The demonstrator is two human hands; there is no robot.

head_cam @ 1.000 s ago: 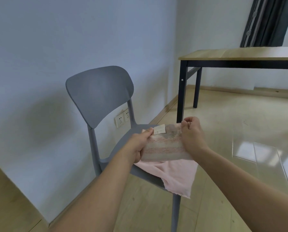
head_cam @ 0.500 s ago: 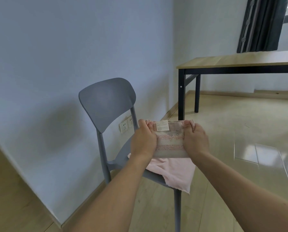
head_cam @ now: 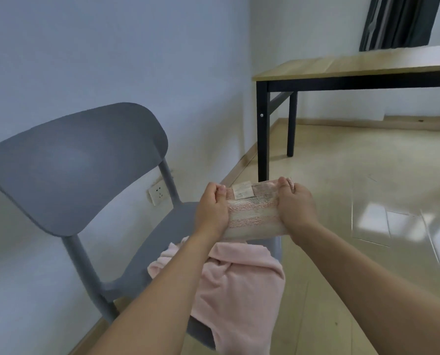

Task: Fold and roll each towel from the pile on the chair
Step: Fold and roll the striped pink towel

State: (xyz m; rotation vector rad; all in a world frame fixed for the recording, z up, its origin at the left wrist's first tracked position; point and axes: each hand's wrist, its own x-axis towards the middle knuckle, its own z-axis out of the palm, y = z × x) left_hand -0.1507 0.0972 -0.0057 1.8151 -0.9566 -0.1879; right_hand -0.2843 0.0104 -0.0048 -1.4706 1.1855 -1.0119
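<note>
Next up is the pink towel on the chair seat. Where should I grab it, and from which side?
Probably the bunched fold at the pink towel's upper edge, on the grey chair seat, pinched from above. The lower part drapes over the seat's front edge and would likely drag. The left hand and right hand both grip the striped towel, so free one first.

Both forearms reach forward, nearly parallel — left hand [head_cam: 212,210] and right hand [head_cam: 296,206] face each other, fingers curled in a grip, thumbs tucked on top.
</note>
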